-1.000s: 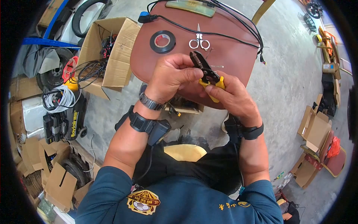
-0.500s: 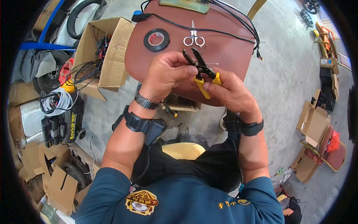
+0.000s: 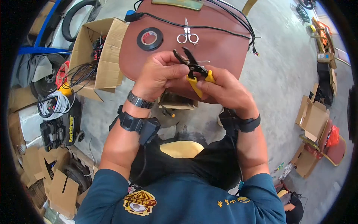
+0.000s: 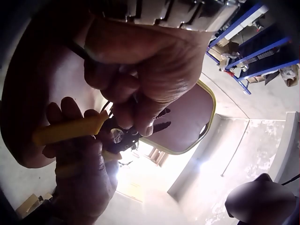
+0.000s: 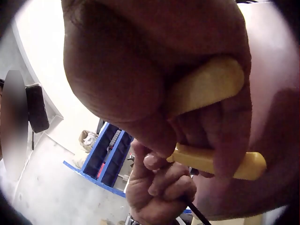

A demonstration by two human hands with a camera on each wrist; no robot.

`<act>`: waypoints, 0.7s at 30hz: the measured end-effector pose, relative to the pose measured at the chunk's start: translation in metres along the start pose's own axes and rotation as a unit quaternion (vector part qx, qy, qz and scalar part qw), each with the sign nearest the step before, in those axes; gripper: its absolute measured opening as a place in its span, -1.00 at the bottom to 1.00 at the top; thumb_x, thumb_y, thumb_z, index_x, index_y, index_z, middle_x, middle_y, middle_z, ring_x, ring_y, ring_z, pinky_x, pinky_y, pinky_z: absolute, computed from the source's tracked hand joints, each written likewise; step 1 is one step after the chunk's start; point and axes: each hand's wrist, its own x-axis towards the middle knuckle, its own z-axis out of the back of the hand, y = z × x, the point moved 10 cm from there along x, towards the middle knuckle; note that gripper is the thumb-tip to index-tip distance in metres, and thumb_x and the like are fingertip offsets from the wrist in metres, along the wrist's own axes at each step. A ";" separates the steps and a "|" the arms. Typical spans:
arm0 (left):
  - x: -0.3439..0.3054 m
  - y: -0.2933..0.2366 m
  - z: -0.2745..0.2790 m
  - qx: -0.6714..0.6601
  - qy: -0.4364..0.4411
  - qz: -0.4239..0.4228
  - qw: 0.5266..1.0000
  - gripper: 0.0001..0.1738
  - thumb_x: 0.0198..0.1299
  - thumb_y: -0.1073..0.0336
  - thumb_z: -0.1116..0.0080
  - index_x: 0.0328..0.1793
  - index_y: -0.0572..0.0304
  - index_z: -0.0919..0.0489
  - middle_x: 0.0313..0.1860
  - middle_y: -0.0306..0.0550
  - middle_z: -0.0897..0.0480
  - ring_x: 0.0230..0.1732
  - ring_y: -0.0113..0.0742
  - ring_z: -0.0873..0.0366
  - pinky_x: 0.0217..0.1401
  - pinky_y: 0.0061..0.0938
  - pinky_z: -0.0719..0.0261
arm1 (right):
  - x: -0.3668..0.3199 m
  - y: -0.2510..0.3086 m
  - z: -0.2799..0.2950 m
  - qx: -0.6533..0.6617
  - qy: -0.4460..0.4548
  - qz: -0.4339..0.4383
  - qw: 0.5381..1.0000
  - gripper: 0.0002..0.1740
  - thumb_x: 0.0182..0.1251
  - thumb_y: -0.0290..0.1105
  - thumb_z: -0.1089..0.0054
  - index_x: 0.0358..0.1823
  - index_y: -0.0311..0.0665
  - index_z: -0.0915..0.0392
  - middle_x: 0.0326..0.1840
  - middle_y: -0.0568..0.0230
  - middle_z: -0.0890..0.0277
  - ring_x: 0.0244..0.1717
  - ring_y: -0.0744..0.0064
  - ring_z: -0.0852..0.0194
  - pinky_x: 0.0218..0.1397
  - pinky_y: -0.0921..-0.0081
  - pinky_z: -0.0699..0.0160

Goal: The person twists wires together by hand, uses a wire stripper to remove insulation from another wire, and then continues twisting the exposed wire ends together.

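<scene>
My right hand (image 3: 229,87) grips the yellow handles of a wire stripper (image 3: 193,68), whose black toothed jaws stand spread and point away from me. Thumb and forefinger of my left hand (image 3: 158,72) pinch right beside the jaws. In the right wrist view a thin black cable (image 5: 199,213) runs out of the left hand; its tip is hidden by the fingers. Both hands are over the near part of a red-brown chair seat (image 3: 220,44). On it lie small white-handled scissors (image 3: 187,30) and a roll of black tape (image 3: 141,39).
A black cable (image 3: 216,28) with a blue-ended plug (image 3: 131,16) crosses the seat's far side, near a flat greenish object (image 3: 179,3). Left of the seat stands an open cardboard box (image 3: 108,56) of wires. Another box (image 3: 179,102) sits below the seat's near edge.
The stripper's jaws were together a second ago and have spread since. Both hands and the seat appear shifted left as the head view moved. The left hand keeps its pinch beside the jaws.
</scene>
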 end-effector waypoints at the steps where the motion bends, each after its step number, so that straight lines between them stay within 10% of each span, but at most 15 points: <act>1: 0.000 0.001 0.003 0.005 -0.010 0.005 1.000 -0.81 0.13 0.44 -0.37 -0.13 0.27 -0.63 -0.38 -0.22 -0.64 -0.55 -0.65 -0.45 -0.62 -0.80 -0.25 | 0.000 0.004 -0.001 -0.006 -0.002 0.002 1.000 -0.75 0.38 -0.48 -0.06 0.06 -0.32 -0.46 -0.36 0.36 -0.47 -0.42 0.57 -0.43 -0.36 0.53 -0.48; 21: -0.002 -0.002 -0.003 -0.023 0.033 0.021 0.999 -0.74 0.11 0.48 -0.37 -0.06 0.33 -0.61 -0.39 -0.15 -0.66 -0.55 -0.61 -0.49 -0.66 -0.78 -0.22 | 0.000 0.003 -0.002 0.001 0.018 -0.057 0.998 -0.77 0.43 -0.40 -0.09 0.05 -0.30 -0.48 -0.36 0.40 -0.48 -0.45 0.63 -0.45 -0.40 0.60 -0.52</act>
